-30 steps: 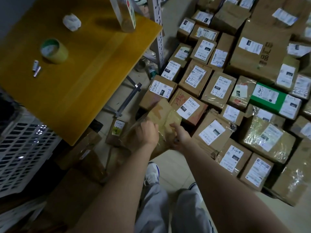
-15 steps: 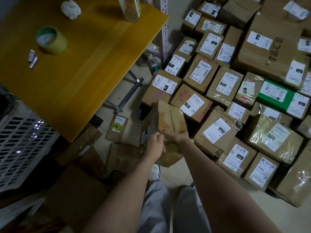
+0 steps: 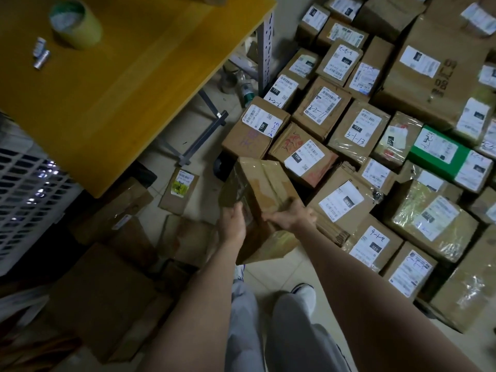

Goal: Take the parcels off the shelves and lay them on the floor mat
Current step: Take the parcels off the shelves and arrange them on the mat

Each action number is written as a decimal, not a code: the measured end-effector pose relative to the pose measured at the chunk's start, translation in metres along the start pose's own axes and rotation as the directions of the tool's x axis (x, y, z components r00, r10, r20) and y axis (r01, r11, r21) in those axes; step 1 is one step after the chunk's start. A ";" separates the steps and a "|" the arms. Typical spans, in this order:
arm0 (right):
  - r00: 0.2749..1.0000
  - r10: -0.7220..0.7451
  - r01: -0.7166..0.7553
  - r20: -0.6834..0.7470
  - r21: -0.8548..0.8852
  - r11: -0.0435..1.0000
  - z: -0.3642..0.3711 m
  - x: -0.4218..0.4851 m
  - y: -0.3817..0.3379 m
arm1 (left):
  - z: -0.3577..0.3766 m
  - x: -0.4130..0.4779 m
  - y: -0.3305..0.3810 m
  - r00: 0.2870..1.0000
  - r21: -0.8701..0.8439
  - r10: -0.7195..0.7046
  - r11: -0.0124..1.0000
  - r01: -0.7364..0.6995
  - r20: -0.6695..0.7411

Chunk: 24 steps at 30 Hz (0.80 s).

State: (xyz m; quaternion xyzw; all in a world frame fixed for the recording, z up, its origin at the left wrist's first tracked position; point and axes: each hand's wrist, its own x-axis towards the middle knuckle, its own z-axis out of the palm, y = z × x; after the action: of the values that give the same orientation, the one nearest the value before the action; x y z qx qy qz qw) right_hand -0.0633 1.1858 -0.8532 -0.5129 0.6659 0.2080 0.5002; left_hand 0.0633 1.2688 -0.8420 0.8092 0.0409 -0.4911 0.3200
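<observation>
I hold a taped brown cardboard parcel [image 3: 264,194] in both hands, tilted, in front of my knees above the floor. My left hand [image 3: 233,221] grips its left side. My right hand [image 3: 291,217] grips its near right edge. No label shows on the faces turned to me. Right beyond it, several labelled parcels [image 3: 357,130] lie packed together on the floor to the right, among them one marked 2-1-3 [image 3: 257,130] and a green box [image 3: 440,154]. I cannot make out a mat under them.
A yellow table top [image 3: 134,84] fills the upper left, with a tape roll [image 3: 76,25] on it. A white slotted crate [image 3: 24,200] stands at the left. Loose brown boxes [image 3: 107,288] and a small flat parcel [image 3: 178,190] lie under the table. A perforated shelf post [image 3: 267,49] rises behind.
The parcel has been lifted and turned in my hands, moving up and right toward the packed parcels. My view has shifted left and down.
</observation>
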 end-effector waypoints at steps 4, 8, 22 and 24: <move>0.992 -0.072 0.070 0.102 0.025 0.997 -0.003 0.016 -0.004 | -0.022 0.012 -0.003 0.978 -0.054 -0.199 0.979 0.196 -0.059; 0.965 -0.180 0.200 0.193 -0.093 0.975 0.000 0.034 -0.026 | -0.026 0.036 -0.002 0.963 -0.098 -0.258 0.959 0.265 0.080; 0.914 -0.208 0.335 0.348 -0.356 0.873 -0.047 0.123 -0.033 | -0.015 0.100 -0.034 0.860 -0.113 -0.461 0.864 0.491 0.220; 0.920 -0.193 0.321 0.341 -0.374 0.870 -0.045 0.131 -0.027 | -0.007 0.101 -0.030 0.863 -0.052 -0.448 0.880 0.472 0.235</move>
State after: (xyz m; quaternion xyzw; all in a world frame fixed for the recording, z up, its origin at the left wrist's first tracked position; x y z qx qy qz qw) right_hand -0.0566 1.0776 -0.9436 -0.6574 0.4483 0.3514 0.4933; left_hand 0.1097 1.2715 -0.9372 0.6994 0.2243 -0.6351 0.2392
